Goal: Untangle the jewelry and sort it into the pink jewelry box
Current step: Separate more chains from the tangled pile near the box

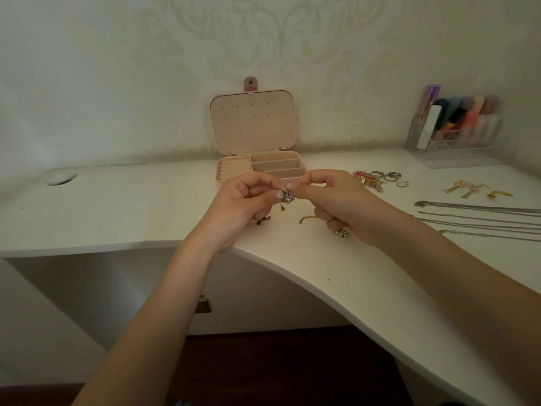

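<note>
The pink jewelry box (253, 121) stands open at the back of the white desk, its lid upright and its beige compartments bare. In front of it my left hand (246, 205) and my right hand (336, 200) pinch a small sparkly round piece of jewelry (288, 197) between their fingertips, with a thin bit dangling below it. Under my hands lie a dark small piece (262, 219), a short gold chain (307, 219) and a pearl earring (341, 232). Rings (386, 175), gold earrings (474, 189) and silver chains (480, 218) lie sorted at the right.
A clear acrylic organizer (456, 133) with coloured cosmetics stands at the back right against the wall. A round cable hole (62, 179) sits at the desk's left. The desk's front edge (292, 262) curves toward me on the right.
</note>
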Available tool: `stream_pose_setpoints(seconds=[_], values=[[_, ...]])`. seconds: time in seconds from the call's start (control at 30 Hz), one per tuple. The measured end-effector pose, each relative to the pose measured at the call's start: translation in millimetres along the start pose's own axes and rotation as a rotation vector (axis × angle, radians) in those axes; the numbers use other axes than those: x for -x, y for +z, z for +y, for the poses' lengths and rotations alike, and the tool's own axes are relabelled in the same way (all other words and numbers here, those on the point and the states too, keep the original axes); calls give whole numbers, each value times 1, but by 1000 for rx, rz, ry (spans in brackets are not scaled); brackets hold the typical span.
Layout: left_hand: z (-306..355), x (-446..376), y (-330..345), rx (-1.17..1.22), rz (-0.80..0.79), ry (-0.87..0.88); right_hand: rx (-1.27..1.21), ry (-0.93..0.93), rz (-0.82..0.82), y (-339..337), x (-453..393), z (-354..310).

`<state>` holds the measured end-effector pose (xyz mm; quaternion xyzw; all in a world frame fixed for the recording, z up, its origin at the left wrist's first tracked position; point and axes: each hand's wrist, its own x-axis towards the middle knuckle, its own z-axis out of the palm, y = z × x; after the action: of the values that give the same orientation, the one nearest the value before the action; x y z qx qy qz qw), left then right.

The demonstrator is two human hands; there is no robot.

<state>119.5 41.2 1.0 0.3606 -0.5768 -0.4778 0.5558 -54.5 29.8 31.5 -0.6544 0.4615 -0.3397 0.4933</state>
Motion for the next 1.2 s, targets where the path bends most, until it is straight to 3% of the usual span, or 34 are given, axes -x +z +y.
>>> stream_pose_setpoints(seconds=[0.23, 0.7, 0.97, 1.2], values=[[-1, -1, -1, 22, 20, 6, -101, -43, -70, -6, 4, -7], [0, -1, 0, 45, 7, 5, -119, -29, -36, -6, -3, -1], [1, -2, -3, 84, 115, 16, -131, 20, 145, -19, -8, -1], [-8, -5, 4, -487, 332, 21, -11, -59, 93, -29, -6, -7]])
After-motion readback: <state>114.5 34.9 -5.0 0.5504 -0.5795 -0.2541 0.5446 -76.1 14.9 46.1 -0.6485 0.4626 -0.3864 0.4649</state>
